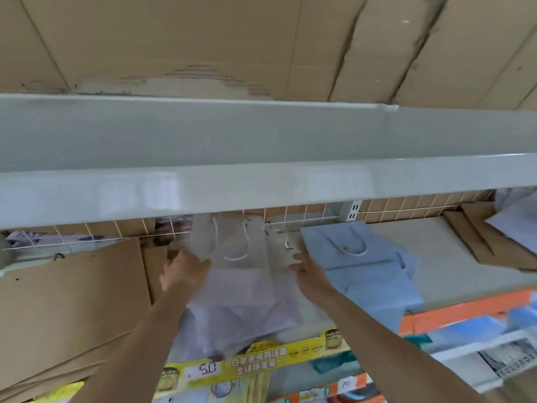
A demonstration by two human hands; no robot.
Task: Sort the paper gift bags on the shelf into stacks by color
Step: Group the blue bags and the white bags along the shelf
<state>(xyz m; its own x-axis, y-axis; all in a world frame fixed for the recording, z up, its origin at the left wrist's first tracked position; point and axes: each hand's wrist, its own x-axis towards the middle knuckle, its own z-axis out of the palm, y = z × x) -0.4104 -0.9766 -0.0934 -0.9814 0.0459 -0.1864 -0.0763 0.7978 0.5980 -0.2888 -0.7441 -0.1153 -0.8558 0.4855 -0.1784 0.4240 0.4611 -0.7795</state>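
Note:
A stack of white paper gift bags [238, 289] with white rope handles lies in the middle of the shelf. My left hand [181, 270] rests on the stack's left edge, fingers on the top bag. My right hand [308, 270] touches the stack's right edge with fingers extended. Right of it lies a stack of light blue bags [369, 266]. Large brown kraft bags [72, 309] cover the shelf's left part, and more brown bags [488, 242] lie at the far right.
The upper shelf's grey front [261, 187] hangs low over the bags and hides their back part. A wire grid [406, 206] backs the shelf. A yellow price strip [255, 362] marks the shelf's front edge. Packaged goods fill the shelf below.

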